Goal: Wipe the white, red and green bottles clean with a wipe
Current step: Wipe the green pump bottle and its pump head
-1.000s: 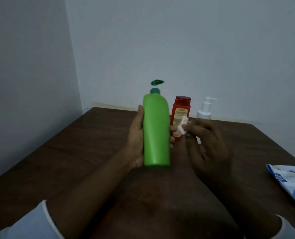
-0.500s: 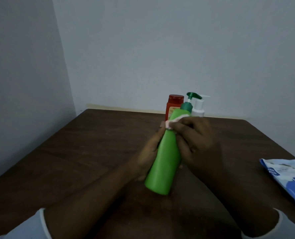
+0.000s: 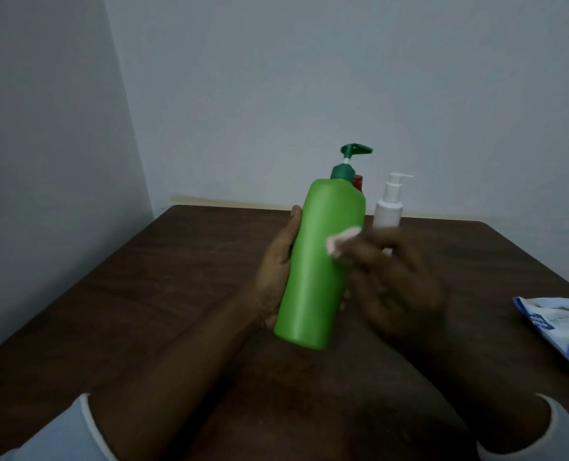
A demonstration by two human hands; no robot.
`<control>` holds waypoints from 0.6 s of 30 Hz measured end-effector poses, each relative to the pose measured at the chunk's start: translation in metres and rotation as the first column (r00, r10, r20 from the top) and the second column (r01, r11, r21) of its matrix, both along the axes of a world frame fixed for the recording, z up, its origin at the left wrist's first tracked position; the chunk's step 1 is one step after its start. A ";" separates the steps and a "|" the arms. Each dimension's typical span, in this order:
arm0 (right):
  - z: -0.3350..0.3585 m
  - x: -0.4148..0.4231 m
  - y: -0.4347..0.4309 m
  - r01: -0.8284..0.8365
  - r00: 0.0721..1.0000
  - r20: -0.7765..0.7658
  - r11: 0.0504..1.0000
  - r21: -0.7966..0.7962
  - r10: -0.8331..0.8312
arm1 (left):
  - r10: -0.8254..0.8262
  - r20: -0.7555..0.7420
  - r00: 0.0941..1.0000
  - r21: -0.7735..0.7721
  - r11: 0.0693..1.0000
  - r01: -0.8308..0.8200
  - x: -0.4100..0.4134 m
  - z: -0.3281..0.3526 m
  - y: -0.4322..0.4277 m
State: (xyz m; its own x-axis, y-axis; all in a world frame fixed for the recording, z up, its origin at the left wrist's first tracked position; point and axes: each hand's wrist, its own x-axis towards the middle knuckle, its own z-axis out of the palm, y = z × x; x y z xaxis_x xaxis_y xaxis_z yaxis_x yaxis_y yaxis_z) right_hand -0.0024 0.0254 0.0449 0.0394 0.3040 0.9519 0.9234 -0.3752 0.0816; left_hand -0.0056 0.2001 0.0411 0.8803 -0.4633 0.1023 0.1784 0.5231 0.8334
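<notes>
Green bottle (image 3: 319,264): held in the air above the middle of the table (image 3: 176,277). It is near upright, its base tipped toward the near edge, with a dark green pump on top. The front face is plain.
Wipe (image 3: 341,239): small pale wad, pressed on the upper right of the green bottle's front face.
Left hand (image 3: 276,274): grasps the green bottle from its left side and back, thumb up along the left edge, fingers curled behind.
Right hand (image 3: 399,287): blurred; fingertips are bunched and pinch the wipe against the green bottle.
White bottle (image 3: 388,211): pump type, upright at the far edge of the table, seen just right of the green bottle. No hand is on it.
Red bottle (image 3: 358,183): at the far edge, almost wholly hidden behind the green bottle; only a bit of cap shows.
Pack (image 3: 562,331): blue and white, lying flat at the right edge.
Progress: 1 of 3 bottles is under the wipe. The wad sits high on the front, so the lower front, sides, back and pump are probably left.
Not legible: whether the white and red bottles are already wiped. The light is dim and no dirt or wetness shows.
Remainder, as a judgement: 0 to 2 bottles after this 1.
</notes>
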 end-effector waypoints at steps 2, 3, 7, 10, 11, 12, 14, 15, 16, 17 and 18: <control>0.007 0.012 -0.007 0.122 0.990 -0.092 0.973 0.196 -0.105 | -0.060 -0.004 0.998 0.081 0.995 0.060 0.000 0.000 -0.005; 0.009 0.018 -0.011 0.165 0.982 -0.131 0.962 0.218 -0.138 | -0.084 -0.006 0.996 0.113 0.990 0.084 0.000 -0.001 -0.007; 0.005 0.020 -0.012 0.170 0.963 -0.223 0.984 0.059 -0.153 | -0.062 -0.017 0.998 0.121 0.991 0.064 0.000 -0.007 -0.009; -0.004 0.007 -0.001 0.053 0.966 -0.245 0.990 -0.133 -0.085 | 0.073 -0.019 0.997 0.006 0.997 -0.073 0.006 -0.007 -0.004; -0.006 0.002 0.002 0.000 0.966 -0.253 0.979 -0.204 -0.053 | 0.106 -0.026 0.994 -0.044 0.993 -0.107 0.008 -0.005 -0.001; -0.008 -0.002 0.005 -0.059 0.964 -0.265 0.960 -0.273 -0.016 | 0.124 -0.039 0.992 -0.085 0.988 -0.126 0.009 -0.004 0.003; -0.009 -0.010 0.009 -0.169 0.958 -0.281 0.901 -0.400 0.055 | 0.130 -0.051 0.990 -0.126 0.983 -0.136 0.012 -0.001 0.009; -0.009 -0.012 0.010 -0.202 0.960 -0.266 0.871 -0.448 0.086 | 0.133 -0.050 0.990 -0.133 0.981 -0.139 0.013 -0.001 0.012; -0.008 -0.014 0.011 -0.218 0.965 -0.234 0.852 -0.476 0.116 | 0.131 -0.051 0.990 -0.140 0.981 -0.137 0.014 -0.001 0.014; -0.008 -0.014 0.012 -0.223 0.970 -0.198 0.852 -0.474 0.144 | 0.117 -0.058 0.992 -0.154 0.980 -0.124 0.014 -0.001 0.015; -0.009 -0.014 0.013 -0.222 0.972 -0.171 0.872 -0.437 0.162 | 0.092 -0.067 0.993 -0.173 0.980 -0.103 0.014 -0.002 0.016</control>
